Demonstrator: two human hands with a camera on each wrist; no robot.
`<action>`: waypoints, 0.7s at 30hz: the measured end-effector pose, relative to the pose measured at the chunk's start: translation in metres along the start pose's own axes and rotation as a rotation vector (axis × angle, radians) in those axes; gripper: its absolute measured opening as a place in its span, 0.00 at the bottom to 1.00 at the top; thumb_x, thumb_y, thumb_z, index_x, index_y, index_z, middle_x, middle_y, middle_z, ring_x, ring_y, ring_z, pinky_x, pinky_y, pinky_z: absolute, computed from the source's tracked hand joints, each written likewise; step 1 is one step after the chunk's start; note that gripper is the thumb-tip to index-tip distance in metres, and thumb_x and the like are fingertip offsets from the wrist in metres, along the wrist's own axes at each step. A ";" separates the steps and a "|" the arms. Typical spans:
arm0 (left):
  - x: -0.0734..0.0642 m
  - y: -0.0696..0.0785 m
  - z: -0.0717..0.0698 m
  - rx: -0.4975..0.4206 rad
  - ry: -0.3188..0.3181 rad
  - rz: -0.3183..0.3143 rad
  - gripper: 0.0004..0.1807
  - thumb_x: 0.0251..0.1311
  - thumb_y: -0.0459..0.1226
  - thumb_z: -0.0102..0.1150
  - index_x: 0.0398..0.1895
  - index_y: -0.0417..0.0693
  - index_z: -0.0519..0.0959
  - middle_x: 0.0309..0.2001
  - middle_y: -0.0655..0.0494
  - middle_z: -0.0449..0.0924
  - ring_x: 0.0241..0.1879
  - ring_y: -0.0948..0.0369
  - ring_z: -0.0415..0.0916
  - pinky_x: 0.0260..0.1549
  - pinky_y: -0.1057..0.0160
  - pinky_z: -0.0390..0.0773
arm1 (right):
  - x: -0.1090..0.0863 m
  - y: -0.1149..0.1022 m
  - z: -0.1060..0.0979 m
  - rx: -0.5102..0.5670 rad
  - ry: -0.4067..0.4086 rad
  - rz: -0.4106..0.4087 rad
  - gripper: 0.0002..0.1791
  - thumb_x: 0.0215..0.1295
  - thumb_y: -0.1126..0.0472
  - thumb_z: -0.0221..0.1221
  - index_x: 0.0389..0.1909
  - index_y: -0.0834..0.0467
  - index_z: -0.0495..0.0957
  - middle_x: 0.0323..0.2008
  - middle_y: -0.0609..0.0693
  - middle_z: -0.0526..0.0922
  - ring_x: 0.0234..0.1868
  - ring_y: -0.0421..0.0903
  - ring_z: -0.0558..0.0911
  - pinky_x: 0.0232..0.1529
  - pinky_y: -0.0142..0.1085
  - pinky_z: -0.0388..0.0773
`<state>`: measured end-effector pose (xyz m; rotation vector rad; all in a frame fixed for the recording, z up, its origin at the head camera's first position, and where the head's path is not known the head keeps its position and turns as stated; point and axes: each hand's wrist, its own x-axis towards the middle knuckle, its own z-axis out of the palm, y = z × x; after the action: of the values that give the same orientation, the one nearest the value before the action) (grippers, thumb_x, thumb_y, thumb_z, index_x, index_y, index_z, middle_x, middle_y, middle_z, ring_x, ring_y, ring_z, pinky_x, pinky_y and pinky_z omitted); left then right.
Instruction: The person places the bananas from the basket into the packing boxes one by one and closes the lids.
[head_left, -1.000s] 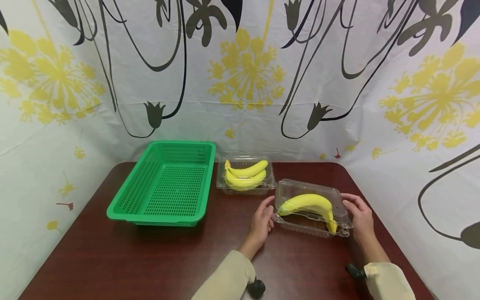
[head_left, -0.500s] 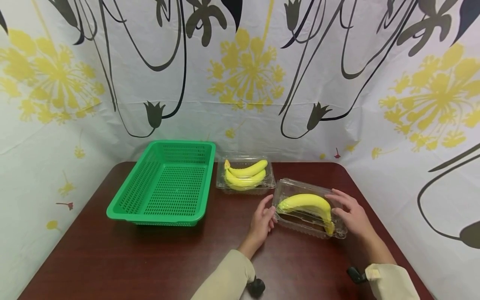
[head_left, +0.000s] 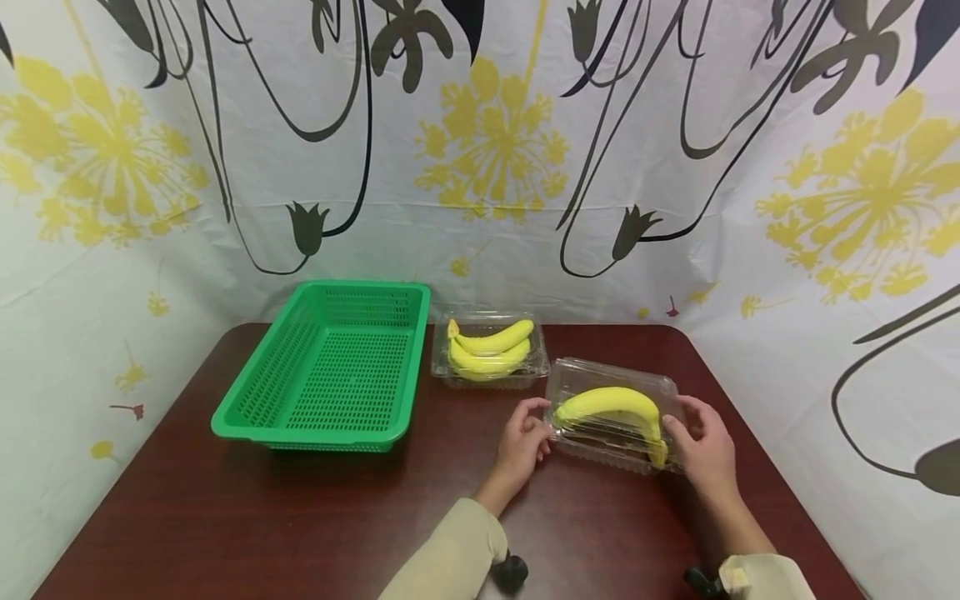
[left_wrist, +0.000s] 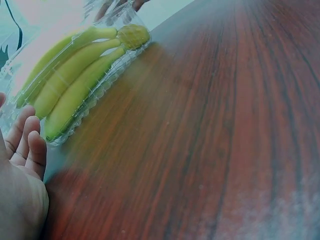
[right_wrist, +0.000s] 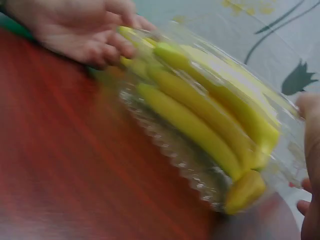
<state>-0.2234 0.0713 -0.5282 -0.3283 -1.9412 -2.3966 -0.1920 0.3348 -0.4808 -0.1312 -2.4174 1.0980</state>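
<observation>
A clear plastic clamshell box [head_left: 600, 379] with a bunch of bananas [head_left: 615, 406] inside sits at the right of the dark table. My left hand [head_left: 519, 450] holds its left end, the index finger at the back and the thumb nearer the front. Around the right end my right hand [head_left: 708, 446] grips, its thumb over the lid's corner. The right wrist view shows the bananas [right_wrist: 200, 115] side by side through the clear, blurred plastic. In the left wrist view, the curled fingers of my left hand [left_wrist: 22, 170] lie against the box's end.
Behind the held box, slightly left, stands a second clear box [head_left: 442, 358] with bananas [head_left: 491, 350] in it. A green perforated basket [head_left: 318, 435] stands on the left of the brown table [head_left: 300, 517]. Patterned cloth [head_left: 480, 250] hangs behind the table and at both sides.
My right hand moved in over the lid's right end, then shifted back around the corner, thumb on top. The left hand stays at the left end. The box has shifted slightly left.
</observation>
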 end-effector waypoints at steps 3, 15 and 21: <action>0.000 0.000 -0.001 -0.005 0.003 0.006 0.21 0.54 0.23 0.53 0.52 0.42 0.76 0.27 0.28 0.72 0.16 0.63 0.68 0.15 0.70 0.68 | -0.008 -0.002 0.007 -0.008 0.116 0.086 0.22 0.67 0.54 0.61 0.54 0.63 0.73 0.50 0.61 0.77 0.46 0.53 0.76 0.42 0.33 0.67; -0.006 0.020 -0.001 -0.050 -0.022 0.045 0.14 0.54 0.19 0.51 0.45 0.27 0.72 0.29 0.19 0.70 0.18 0.55 0.70 0.17 0.69 0.69 | -0.021 -0.009 0.012 0.044 0.217 0.181 0.20 0.72 0.49 0.53 0.47 0.64 0.73 0.42 0.61 0.79 0.39 0.47 0.71 0.37 0.39 0.64; -0.008 0.026 0.000 -0.042 -0.043 0.046 0.10 0.56 0.20 0.52 0.42 0.27 0.72 0.28 0.21 0.70 0.19 0.42 0.70 0.17 0.66 0.69 | -0.030 -0.009 0.008 0.086 0.189 0.217 0.20 0.76 0.53 0.46 0.55 0.62 0.76 0.50 0.60 0.78 0.48 0.47 0.72 0.44 0.34 0.64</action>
<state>-0.2117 0.0645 -0.5046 -0.4248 -1.8804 -2.4242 -0.1686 0.3147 -0.4901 -0.4568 -2.2221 1.2233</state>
